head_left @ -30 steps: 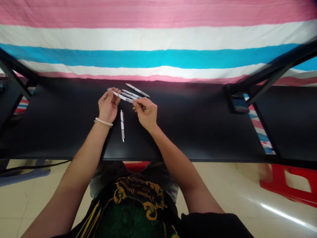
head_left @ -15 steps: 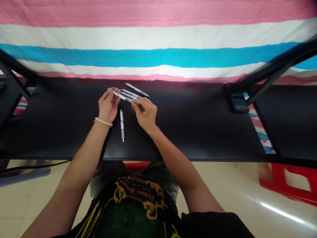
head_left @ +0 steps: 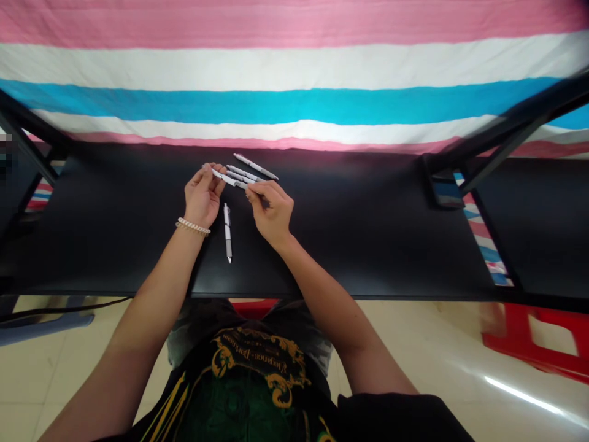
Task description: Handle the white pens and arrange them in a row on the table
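Both hands grip one white and grey pen point(head_left: 229, 179), held slantwise above the table. My left hand point(head_left: 202, 193) pinches its upper left end between thumb and fingers. At the lower right end, the fingertips of my right hand point(head_left: 272, 210) are closed on the pen's grey grip; its tip is hidden by them. Just behind lie more white pens point(head_left: 243, 174), partly covered by the held one. Farther back rests another pen point(head_left: 256, 166), slanting down to the right. Between my forearms a single pen point(head_left: 227, 233) lies lengthwise, its point towards me.
The black table point(head_left: 368, 239) has its front edge close to my body. A striped cloth point(head_left: 294, 67) hangs along the back. Black metal supports point(head_left: 444, 178) stand at both sides. A red stool point(head_left: 529, 344) is on the floor at right.
The held pen has turned or shifted very slightly in my fingers. Both hands stay in nearly the same place, and the pens on the table lie as before.
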A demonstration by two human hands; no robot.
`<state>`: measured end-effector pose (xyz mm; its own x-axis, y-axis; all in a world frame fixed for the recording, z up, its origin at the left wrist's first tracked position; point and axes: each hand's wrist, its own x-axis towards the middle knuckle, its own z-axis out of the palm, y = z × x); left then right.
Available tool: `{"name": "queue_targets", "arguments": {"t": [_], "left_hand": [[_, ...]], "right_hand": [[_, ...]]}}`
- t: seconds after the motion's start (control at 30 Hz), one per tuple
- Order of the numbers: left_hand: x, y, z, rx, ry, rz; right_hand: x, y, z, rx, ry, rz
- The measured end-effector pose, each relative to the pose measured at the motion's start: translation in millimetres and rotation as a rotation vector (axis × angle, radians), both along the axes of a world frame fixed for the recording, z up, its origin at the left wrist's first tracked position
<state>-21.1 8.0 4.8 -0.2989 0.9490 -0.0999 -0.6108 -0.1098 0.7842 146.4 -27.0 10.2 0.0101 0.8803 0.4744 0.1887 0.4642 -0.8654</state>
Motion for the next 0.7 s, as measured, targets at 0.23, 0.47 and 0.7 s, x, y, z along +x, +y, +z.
{"name": "queue_targets", "arguments": {"t": [0.23, 0.47, 0.7], "left_hand": [[-0.9, 0.7, -0.7, -0.031, 0.036, 0.006], [-1.6, 1.2, -1.9, -0.001, -0.009, -0.005], [-1.4, 1.0, 0.2, -0.011, -0.026, -0.001]], "right_hand": [[1.2, 2.3, -0.4, -0.006, -0.054, 0.003], [0.4, 4.0, -2.7, 0.131, -0.099, -0.028], [-0.2, 5.4, -4.2, 0.152, -0.133, -0.04]]}}
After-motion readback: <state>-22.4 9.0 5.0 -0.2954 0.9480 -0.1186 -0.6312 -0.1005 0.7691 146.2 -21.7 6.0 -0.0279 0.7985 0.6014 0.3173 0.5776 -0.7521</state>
